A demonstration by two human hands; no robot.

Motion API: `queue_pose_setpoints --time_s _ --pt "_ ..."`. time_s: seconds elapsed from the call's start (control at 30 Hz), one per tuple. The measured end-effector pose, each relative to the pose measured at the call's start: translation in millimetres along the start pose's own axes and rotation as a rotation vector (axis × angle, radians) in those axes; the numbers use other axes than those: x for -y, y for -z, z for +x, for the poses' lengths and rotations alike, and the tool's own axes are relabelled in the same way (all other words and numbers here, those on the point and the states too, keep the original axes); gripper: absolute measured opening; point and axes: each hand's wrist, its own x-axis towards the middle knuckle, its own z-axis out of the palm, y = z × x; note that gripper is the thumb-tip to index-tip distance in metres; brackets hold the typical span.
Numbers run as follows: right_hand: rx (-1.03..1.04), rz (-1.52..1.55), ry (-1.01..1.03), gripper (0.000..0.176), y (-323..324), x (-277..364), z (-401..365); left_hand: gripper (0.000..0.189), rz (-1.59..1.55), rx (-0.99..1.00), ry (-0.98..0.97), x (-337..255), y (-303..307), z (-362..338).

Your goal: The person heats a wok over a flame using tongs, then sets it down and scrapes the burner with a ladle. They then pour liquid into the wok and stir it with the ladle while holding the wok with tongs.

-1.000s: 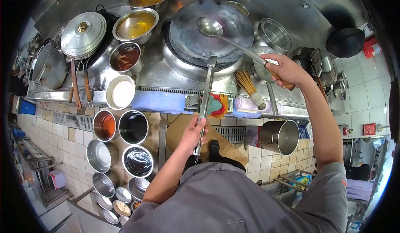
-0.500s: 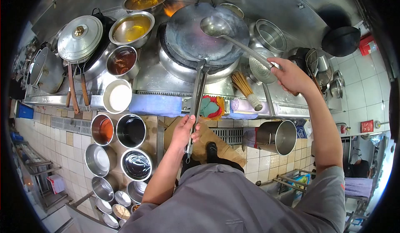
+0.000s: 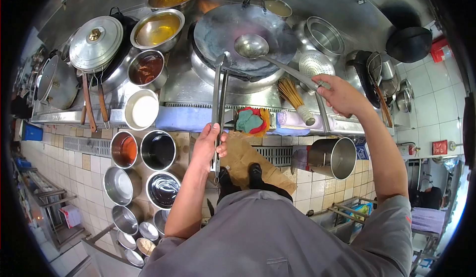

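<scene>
My left hand is wrapped round a pair of long metal tongs, whose tips point up in front of the wok's near edge. The tongs' arms are slightly apart, with nothing visible between them. My right hand grips the handle of a metal ladle. The ladle's round bowl is over the dark wok on the stove. Faint haze and a reddish patch show inside the wok. To its right lie a perforated skimmer and a bamboo brush.
Bowls of yellow liquid, a pot of dark red sauce and a white-filled pot stand left of the wok. Farther left is a lidded pot. Folded cloths lie along the stove's front edge. Several pots stand below.
The tongs have come away from the wok's rim toward the left, and their arms show farther apart. The ladle's bowl has moved nearer to me, lower over the wok.
</scene>
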Motion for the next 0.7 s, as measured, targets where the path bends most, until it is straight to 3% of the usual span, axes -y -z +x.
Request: queue_pose_setpoints --time_s 0.17,0.23,0.27,0.33,0.4,0.47,0.5,0.57,0.6,0.7 --pt "0.004 -0.008 0.036 0.034 10.4 2.0 -15.3 0.021 0.030 -0.002 0.107 11.6 -6.3 -27.6" --pt "-0.050 0.063 -0.038 0.033 5.9 3.3 -26.5 0.023 0.018 -0.004 0.159 20.2 -9.1 -37.8" --pt "-0.049 0.063 -0.038 0.033 -3.0 -5.3 -27.9 0.023 0.017 -0.005 0.159 23.5 -10.4 -39.7" --pt "-0.243 0.011 0.132 0.036 -35.3 -35.2 -24.1 0.023 -0.009 0.001 0.135 28.6 -12.7 -40.6" --pt "-0.242 0.075 0.135 0.038 -63.1 -30.3 -34.1 0.023 -0.008 -0.009 0.122 29.0 -14.4 -33.6" --pt "-0.040 0.408 -0.260 0.043 -79.9 -16.9 -44.8 0.024 0.001 -0.011 0.140 27.2 -14.5 -20.2" --pt "-0.044 0.414 -0.262 0.043 -96.3 -27.5 -42.9 0.023 -0.015 -0.016 0.127 26.6 -12.8 -12.0" --pt "-0.344 0.222 0.116 0.046 -161.0 -72.7 -15.0 0.023 -0.005 -0.017 0.098 21.7 -10.4 -3.3" --pt "-0.403 0.161 0.204 0.046 -194.8 -89.0 -3.1 0.023 -0.003 -0.023 0.069 19.8 -8.2 -0.4" --pt "-0.424 0.220 0.157 0.051 -252.8 -96.0 22.0 0.024 0.010 -0.014 0.076 13.2 8.0 11.8"
